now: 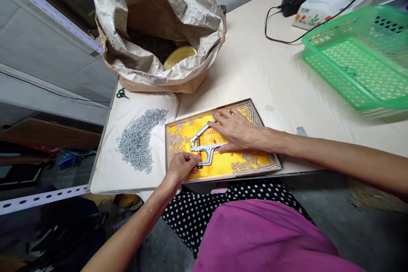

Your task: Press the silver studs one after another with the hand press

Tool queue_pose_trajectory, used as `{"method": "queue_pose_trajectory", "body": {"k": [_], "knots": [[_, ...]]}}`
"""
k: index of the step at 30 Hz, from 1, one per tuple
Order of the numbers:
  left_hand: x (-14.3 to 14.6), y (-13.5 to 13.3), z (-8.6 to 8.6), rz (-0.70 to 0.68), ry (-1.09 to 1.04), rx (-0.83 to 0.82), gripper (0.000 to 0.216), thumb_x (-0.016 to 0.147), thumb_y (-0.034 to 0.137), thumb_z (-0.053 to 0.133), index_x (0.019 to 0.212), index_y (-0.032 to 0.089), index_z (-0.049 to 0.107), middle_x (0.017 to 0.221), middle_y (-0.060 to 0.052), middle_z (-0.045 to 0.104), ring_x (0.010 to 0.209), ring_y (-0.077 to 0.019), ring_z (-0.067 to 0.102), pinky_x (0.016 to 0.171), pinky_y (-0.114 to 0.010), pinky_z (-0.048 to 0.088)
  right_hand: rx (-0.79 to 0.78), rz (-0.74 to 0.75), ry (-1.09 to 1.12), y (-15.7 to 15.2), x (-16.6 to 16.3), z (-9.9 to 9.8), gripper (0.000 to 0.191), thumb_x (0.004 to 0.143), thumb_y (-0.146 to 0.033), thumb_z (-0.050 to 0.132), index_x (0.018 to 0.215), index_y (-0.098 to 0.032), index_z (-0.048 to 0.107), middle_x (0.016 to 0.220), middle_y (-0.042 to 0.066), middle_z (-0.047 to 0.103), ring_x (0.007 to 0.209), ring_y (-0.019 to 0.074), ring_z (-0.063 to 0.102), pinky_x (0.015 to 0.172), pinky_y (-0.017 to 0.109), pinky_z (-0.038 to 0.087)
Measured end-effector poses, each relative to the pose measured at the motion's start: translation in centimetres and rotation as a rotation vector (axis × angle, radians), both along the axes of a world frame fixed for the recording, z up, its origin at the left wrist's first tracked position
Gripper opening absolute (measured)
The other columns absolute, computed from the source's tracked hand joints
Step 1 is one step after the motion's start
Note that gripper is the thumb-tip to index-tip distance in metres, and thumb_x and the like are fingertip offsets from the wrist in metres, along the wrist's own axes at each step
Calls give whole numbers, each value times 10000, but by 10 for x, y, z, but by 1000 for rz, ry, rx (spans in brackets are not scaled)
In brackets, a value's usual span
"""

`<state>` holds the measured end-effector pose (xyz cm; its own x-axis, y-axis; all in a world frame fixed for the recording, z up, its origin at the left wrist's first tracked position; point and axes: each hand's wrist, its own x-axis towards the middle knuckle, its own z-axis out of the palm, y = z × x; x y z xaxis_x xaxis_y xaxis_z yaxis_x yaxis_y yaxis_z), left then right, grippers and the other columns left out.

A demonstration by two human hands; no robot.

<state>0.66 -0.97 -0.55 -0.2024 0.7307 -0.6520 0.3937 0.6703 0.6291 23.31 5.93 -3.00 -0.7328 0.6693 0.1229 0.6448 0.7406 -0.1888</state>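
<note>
While pinching at the hand press [208,149] with closed left grip [180,166], spreads open right grip [237,131] across its handles [201,131]. Works inside yellow-floored tray [219,168].

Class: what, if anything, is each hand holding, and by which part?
The right hand holds the silver tool by its handles. The left hand is at its clamping end; what, if anything, it pinches is hidden.

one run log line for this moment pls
left hand: at lower end of silver tool | right hand: spread at its handles | tray: small metal pieces | cloth: pile of metal pieces
</note>
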Motion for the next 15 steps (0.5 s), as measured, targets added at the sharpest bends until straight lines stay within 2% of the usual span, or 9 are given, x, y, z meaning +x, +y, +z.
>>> {"method": "queue_pose_trajectory", "body": {"k": [6,10,12,13,15], "knots": [[1,-1,-2,25,3,0,203,646,265,842,596,153,680,492,18,610,475,-105,557,552,-231,510,-18,-7,-88,2,-3,3,693,812,-638,675,1276,-142,540,1142,155,626,1074,347,475,930,481,320],[0,-2,-4,-56,69,10,217,737,260,752,575,169,640,513,2,599,510,-133,559,585,-264,504,-60,-8,-56,1,-3,2,634,843,-568,680,1289,-142,535,1123,151,624,1057,341,491,912,470,311],[3,-9,0,-129,215,159,228,761,260,727,573,184,621,594,-30,623,600,-174,594,648,-305,513,-69,9,3,-4,0,-2,587,863,-528,661,1291,-145,541,1111,158,629,1045,346,507,904,482,311],[7,-15,2,-167,331,293,209,755,250,731,586,191,624,663,-49,642,674,-199,612,698,-326,517,-72,28,46,-7,2,-5,548,883,-518,629,1288,-159,548,1120,161,631,1033,345,517,899,487,313],[19,-22,4,-334,480,533,63,777,243,719,821,203,699,967,-107,694,910,-265,634,843,-395,516,-69,36,161,-14,6,-19,489,899,-538,565,1253,-201,572,1072,162,651,974,348,535,867,500,320]]}}
